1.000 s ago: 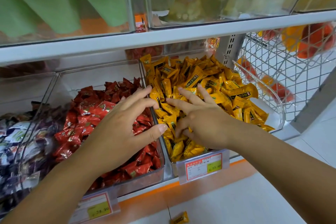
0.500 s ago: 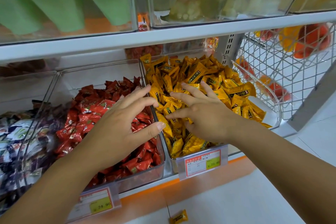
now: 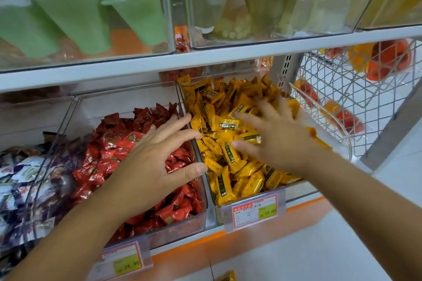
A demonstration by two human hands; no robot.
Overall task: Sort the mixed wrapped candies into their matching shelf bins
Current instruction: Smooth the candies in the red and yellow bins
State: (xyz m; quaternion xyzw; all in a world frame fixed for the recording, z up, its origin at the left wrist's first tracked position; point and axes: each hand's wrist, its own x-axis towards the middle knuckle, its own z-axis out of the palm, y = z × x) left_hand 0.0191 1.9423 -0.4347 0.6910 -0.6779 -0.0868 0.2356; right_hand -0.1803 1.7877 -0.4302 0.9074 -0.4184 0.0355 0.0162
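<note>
Two clear bins stand side by side on the lower shelf. The middle bin (image 3: 201,219) holds red wrapped candies (image 3: 109,157). The bin to its right (image 3: 214,205) holds yellow wrapped candies (image 3: 228,166). My left hand (image 3: 150,164) hovers over the red candies with fingers spread, fingertips at the divider between the bins, holding nothing. My right hand (image 3: 274,137) lies spread and blurred on top of the yellow candies, fingers straight.
A third bin (image 3: 34,180) at the left holds purple and white wrapped candies. Price tags (image 3: 253,210) hang on the bin fronts. A clear scoop (image 3: 324,125) leans at the yellow bin's right. A wire basket (image 3: 356,89) stands further right. One yellow candy (image 3: 228,277) lies on the floor.
My right hand has slid further back and to the right over the yellow candies, fingers spreading. My left hand has barely moved.
</note>
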